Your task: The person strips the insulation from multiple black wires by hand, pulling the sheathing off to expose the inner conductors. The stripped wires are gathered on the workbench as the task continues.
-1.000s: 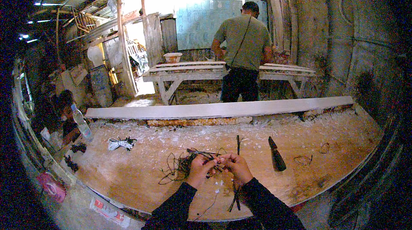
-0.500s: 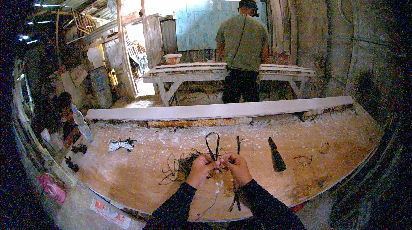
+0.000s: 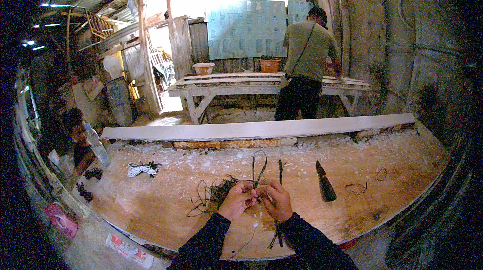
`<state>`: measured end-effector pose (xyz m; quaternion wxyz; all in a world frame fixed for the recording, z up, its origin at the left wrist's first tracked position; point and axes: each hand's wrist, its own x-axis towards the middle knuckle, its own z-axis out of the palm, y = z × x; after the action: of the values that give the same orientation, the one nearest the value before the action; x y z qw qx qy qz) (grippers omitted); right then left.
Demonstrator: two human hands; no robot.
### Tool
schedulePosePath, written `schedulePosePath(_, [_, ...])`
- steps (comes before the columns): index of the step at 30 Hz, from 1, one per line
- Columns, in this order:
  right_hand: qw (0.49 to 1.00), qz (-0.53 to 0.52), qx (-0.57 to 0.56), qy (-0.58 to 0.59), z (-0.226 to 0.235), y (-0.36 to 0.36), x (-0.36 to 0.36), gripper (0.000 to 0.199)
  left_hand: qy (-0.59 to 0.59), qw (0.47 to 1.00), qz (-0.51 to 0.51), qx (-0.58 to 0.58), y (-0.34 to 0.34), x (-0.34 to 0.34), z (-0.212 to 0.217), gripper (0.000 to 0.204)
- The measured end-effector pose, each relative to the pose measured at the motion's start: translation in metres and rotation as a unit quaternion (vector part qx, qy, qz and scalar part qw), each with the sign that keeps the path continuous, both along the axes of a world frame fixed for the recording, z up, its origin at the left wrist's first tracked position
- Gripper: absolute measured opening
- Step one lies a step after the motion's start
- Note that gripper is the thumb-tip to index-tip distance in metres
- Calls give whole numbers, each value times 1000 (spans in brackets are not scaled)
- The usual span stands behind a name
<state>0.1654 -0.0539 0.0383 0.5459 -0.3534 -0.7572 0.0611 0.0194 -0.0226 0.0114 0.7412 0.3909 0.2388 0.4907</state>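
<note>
Above the worktop, our left hand and right hand are meeting. The fingers of both are nearly closed, pinching a black strap, which stands as a loop above them. Beside our left hand lies a dark tangle; near our right hand lie black strips.

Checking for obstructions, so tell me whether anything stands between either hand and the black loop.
Nothing visible does: the left hand and right hand meet at the base of the black loop. The tangled black string lies beside the left hand, not between it and the loop.
</note>
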Motion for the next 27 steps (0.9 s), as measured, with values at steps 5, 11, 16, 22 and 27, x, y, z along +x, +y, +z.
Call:
schedulePosePath(5, [995, 80, -48, 21, 1, -3, 2, 21, -43, 998, -51, -2, -2, -3, 3, 25])
schedulePosePath(11, [989, 136, -58, -24, 3, 2, 3, 15, 28, 999, -40, -11, -3, -6, 6, 29])
schedulePosePath(16, [986, 136, -96, -28, -1, 4, 3, 12, 6, 997, -71, -4, 2, -9, 0, 29])
schedulePosePath(22, [982, 104, -142, -68, -6, 4, 4, 14, -20, 996, -84, -27, 5, -9, -5, 27])
schedulePosePath(27, [993, 105, -44, -44, -2, 3, 1, 16, -3, 998, -55, -9, 4, -9, -6, 27])
